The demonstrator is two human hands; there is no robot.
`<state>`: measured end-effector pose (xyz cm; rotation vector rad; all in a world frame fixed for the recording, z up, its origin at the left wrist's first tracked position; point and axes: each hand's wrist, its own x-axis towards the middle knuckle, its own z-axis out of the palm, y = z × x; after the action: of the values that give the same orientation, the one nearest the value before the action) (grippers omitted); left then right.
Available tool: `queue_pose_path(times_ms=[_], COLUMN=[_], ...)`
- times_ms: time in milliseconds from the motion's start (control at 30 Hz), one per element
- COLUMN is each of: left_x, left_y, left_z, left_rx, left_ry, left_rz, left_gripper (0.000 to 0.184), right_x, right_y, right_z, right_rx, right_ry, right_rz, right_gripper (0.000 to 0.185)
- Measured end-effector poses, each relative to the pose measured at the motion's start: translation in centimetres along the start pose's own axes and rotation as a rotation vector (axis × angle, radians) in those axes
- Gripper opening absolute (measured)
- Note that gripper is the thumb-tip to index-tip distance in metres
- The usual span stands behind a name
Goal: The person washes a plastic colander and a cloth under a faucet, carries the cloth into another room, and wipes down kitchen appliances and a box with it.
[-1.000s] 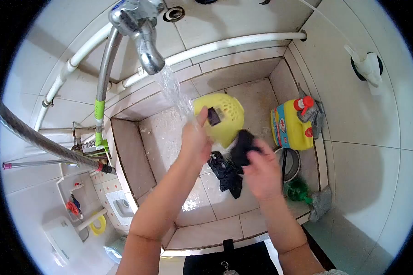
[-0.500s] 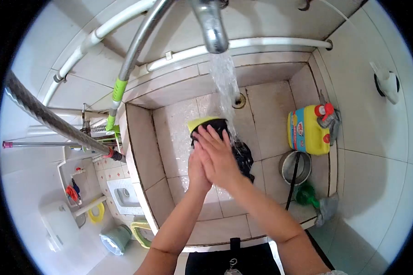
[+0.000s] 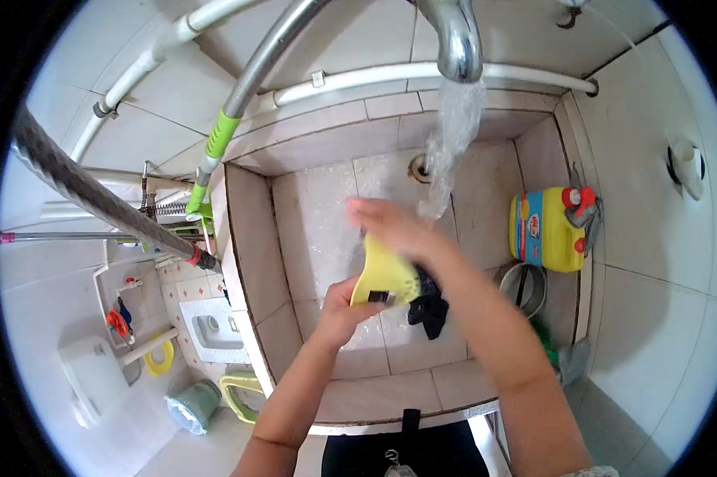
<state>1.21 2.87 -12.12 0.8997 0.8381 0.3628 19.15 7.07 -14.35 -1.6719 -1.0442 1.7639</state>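
A yellow object with small holes and a dark patch (image 3: 378, 278) is gripped at its lower left edge by my left hand (image 3: 344, 314). Over its upper end is my right hand (image 3: 394, 226), blurred by motion, its fingers pointing left; what they hold, if anything, cannot be made out. Wet black cloth (image 3: 430, 308) lies on the basin floor just right of the yellow object, partly hidden by it. Water (image 3: 452, 143) pours from the metal faucet (image 3: 462, 52) close to my right wrist.
The tiled basin's floor (image 3: 315, 230) has a drain (image 3: 420, 165) at the back. On the right stand a yellow jug (image 3: 545, 229), a metal pot (image 3: 525, 288) and a green object (image 3: 545, 338). A hose (image 3: 112, 203) and a green-gripped pole (image 3: 222, 133) cross the left side.
My hands were pressed together over black cloth on the yellow object; now they are apart, with the yellow object raised and turned. The view has shifted, putting the faucet further right.
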Motion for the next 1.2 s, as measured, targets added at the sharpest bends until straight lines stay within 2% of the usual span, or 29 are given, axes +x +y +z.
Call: queue_pose_path(times_ms=[33, 100, 133, 167, 233, 267, 333, 367, 400, 433, 467, 533, 567, 600, 633, 667, 700, 767, 800, 833, 867, 900, 967, 1033, 1067, 1167, 1200], left_x=[-0.6, -1.0, -0.6, -0.2, 1.5, 2.8, 5.7, 6.9, 7.9, 9.0, 9.5, 10.2, 10.6, 10.2, 9.8, 9.1, 8.1, 6.7, 6.5, 6.4, 6.5, 6.3, 5.3, 3.8, 2.9, 1.1, 0.9], left_y=[0.5, 2.1, 1.5, 1.9, 3.0, 3.1, 2.9, 2.9, 3.1, 3.2, 3.1, 2.1, 1.7, 1.4, 1.3, 1.2, 1.2, 1.3, 1.3, 1.3, 0.4, 0.1, -0.3, -0.4, -0.5, -0.6, -0.6], left_z=[0.5, 1.5, 1.0, 1.7, 4.1, 4.9, 7.7, 8.5, 8.7, 8.9, 9.0, 8.6, 8.4, 8.1, 7.8, 7.6, 7.6, 7.6, 7.3, 7.0, 6.1, 5.7, 4.5, 2.8, 2.1, 0.9, 0.5], left_rx=[-0.108, -0.319, -0.368, -0.505, -0.774, -0.758, -0.775, -0.780, -0.728, -0.672, -0.615, -0.645, -0.662, -0.586, -0.678, -0.772, -0.867, -0.842, -0.867, -0.892, -0.965, -0.945, -0.844, -0.744, -0.745, -0.771, -0.794], left_ry=[-0.025, -0.088, -0.136, -0.061, 0.090, 0.098, 0.196, 0.245, 0.267, 0.288, 0.310, 0.272, 0.252, 0.222, 0.196, 0.174, 0.157, 0.290, 0.322, 0.355, 0.388, 0.456, 0.409, 0.293, 0.278, 0.181, 0.155], left_rz=[0.022, 0.088, 0.141, 0.131, 0.096, 0.150, 0.216, 0.247, 0.181, 0.117, 0.052, 0.063, 0.068, 0.068, 0.049, 0.027, 0.000, 0.018, 0.053, 0.091, 0.104, 0.062, 0.100, 0.122, 0.108, 0.150, 0.162], left_gripper=[0.040, 0.042, 0.047, 0.049, 0.052, 0.054, 0.048, 0.045, 0.043, 0.041, 0.039, 0.036, 0.035, 0.035, 0.037, 0.039, 0.041, 0.045, 0.045, 0.046, 0.045, 0.045, 0.046, 0.048, 0.048, 0.047, 0.047], right_x=[-2.5, 0.7, 1.1, 0.6, -2.0, -1.9, -2.1, -3.4, -3.6, -3.5, -3.9, -5.8, -5.6, -5.7, -5.5, -4.0, -3.4, -2.5, -3.2, -3.4, -4.0, -5.9, -6.9, -5.8, -5.7, -5.6, -6.0], right_y=[-4.7, 0.9, 3.4, 6.1, 7.9, 9.3, 7.3, 3.8, 3.3, 4.0, 4.3, 3.5, 3.8, 3.8, 3.7, 4.6, 5.5, 6.9, 6.3, 5.3, 5.2, 3.1, 1.7, 1.7, 1.1, 0.3, -0.2], right_z=[-3.1, -5.0, -5.1, -4.1, -1.4, 0.2, 2.3, 2.9, 3.7, 3.3, 2.8, 0.5, -0.6, -1.9, -3.1, -3.7, -4.0, -4.0, -2.8, -0.3, 2.5, 3.8, 3.9, 1.7, 0.0, -2.9, -2.4], right_rx=[0.185, 0.323, 0.610, 0.896, 1.259, 1.319, 1.388, 1.400, 1.317, 1.148, 0.639, -0.148, -0.215, -0.324, -0.432, -0.280, 0.089, 0.791, 0.624, 0.383, -0.009, -0.253, -0.459, -0.025, 0.276, 0.599, 0.669], right_ry=[-0.218, -0.468, -0.340, -0.208, 0.247, 0.426, 0.728, 0.853, 0.856, 0.878, 0.963, 0.897, 0.866, 0.864, 0.861, 1.069, 0.966, 0.682, 0.714, 0.930, 1.144, 1.096, 0.998, 0.886, 0.665, 0.168, 0.149], right_rz=[0.302, 0.048, 0.010, -0.027, 0.002, -0.064, -0.185, -0.235, -0.321, -0.394, -0.462, -0.639, -0.761, -0.729, -0.699, -0.697, -0.513, -0.125, -0.051, -0.084, -0.363, -0.330, -0.276, -0.320, -0.139, -0.166, -0.186], right_gripper=[0.061, 0.065, 0.060, 0.056, 0.043, 0.042, 0.043, 0.046, 0.054, 0.055, 0.052, 0.043, 0.040, 0.040, 0.040, 0.042, 0.044, 0.049, 0.056, 0.054, 0.056, 0.061, 0.063, 0.063, 0.067, 0.060, 0.055])
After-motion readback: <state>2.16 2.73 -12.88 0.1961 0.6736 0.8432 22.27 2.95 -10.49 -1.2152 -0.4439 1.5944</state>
